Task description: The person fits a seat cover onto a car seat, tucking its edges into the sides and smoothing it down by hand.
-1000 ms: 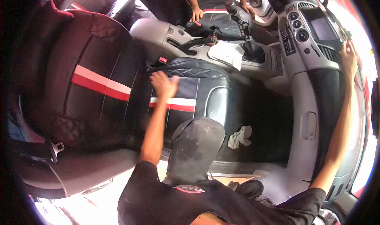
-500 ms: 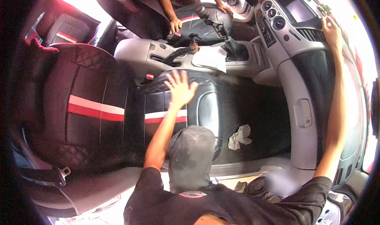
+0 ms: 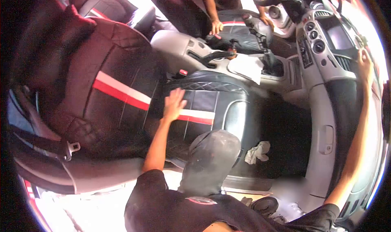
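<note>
My left hand (image 3: pixel 174 104) is open, with its fingers stretched out over the inner edge of the black seat cushion (image 3: pixel 201 99), beside its white and red stripe. It holds nothing. On the far right, my right hand (image 3: pixel 365 61) is closed at the windshield edge of the dashboard (image 3: pixel 344 97), near the screen (image 3: pixel 336 36). A small greenish thing (image 3: pixel 361 41), too blurred to identify, shows at its fingertips. The black seat backrest (image 3: pixel 118 85), also striped white and red, stands left of my left hand.
Another person's hands (image 3: pixel 216 27) rest on the far seat (image 3: pixel 240 32). Between the seats, the grey console (image 3: pixel 175 48) carries a white cloth (image 3: pixel 246 68), a small bottle (image 3: pixel 232 48) and the gear lever (image 3: pixel 271 62). A crumpled rag (image 3: pixel 257 152) lies in the dark footwell.
My left hand has shifted from over the middle of the cushion toward the backrest side. My right hand stays at the dashboard edge. The whole view has swung slightly.
</note>
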`<state>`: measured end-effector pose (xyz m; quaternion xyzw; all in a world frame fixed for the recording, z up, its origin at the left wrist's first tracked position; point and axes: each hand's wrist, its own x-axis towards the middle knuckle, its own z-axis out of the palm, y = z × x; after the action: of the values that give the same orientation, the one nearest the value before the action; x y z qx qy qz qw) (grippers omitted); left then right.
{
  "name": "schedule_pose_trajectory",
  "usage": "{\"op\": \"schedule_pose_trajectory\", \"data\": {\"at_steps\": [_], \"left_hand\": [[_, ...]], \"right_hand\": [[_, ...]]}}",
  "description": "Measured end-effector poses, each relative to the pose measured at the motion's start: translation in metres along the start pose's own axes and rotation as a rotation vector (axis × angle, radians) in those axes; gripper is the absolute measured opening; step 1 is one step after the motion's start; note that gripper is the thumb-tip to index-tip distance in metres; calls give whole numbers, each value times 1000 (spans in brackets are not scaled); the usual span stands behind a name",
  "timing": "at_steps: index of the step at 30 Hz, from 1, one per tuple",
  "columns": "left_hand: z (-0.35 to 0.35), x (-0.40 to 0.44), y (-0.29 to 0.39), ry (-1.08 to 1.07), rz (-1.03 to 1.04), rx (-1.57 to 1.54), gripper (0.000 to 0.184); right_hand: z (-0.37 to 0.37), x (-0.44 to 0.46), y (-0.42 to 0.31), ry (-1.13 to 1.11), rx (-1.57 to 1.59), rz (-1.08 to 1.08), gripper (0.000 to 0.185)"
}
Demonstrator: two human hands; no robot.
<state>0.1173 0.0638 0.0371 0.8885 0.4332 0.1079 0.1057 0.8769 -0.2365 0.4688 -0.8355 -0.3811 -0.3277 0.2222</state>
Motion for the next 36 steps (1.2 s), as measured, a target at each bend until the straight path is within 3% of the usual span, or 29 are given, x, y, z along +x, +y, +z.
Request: {"op": "schedule_pose_trajectory", "data": {"at_steps": [1,2,4,6,7,10,12,14,16,20,22,23,25,26,32,34,35,36], "left_hand": [[-15,-19,-27,-61,-149,56,60],[10,-40,-73,146,-204,-313,59],[14,-55,-72,148,-271,-253,64],[14,-60,-31,54,-516,-23,66],[23,-62,-24,66,-532,21,69],[24,-51,-31,215,-264,43,70],[10,-28,-40,143,-83,-126,69],[9,10,-50,119,-45,-189,69],[12,44,-64,127,-47,-126,66],[10,50,-73,180,-59,-251,57],[10,33,-81,163,-98,-358,58],[9,18,-81,168,-129,-377,58],[10,-15,-88,152,-214,-407,59],[12,-30,-89,145,-263,-403,59],[-4,-141,-44,125,-567,-202,68],[-34,-182,-13,-21,-676,117,63],[-99,-174,32,-283,-872,-29,57],[-150,-166,70,-550,-1056,-187,53]], "right_hand": [[-1,2,2,-26,-37,10,44],[3,6,10,-36,-68,17,47],[14,14,29,-56,-90,32,52],[18,19,41,-70,-82,38,52],[18,20,43,-76,-77,37,52],[25,27,61,-54,-81,-15,49],[23,29,64,-19,-111,-92,47],[22,21,58,69,-105,-179,44],[25,27,73,-8,-75,-109,44],[38,32,104,-12,12,-160,47],[15,15,63,-56,-13,-118,49],[18,8,59,67,-25,-152,47],[12,13,59,-116,-26,-73,44],[11,16,59,-203,-21,-37,43],[24,17,62,-65,-96,-74,45],[32,22,61,-69,-188,-84,49],[39,21,61,44,-211,-108,52],[40,23,60,-27,-174,-73,53]]}}
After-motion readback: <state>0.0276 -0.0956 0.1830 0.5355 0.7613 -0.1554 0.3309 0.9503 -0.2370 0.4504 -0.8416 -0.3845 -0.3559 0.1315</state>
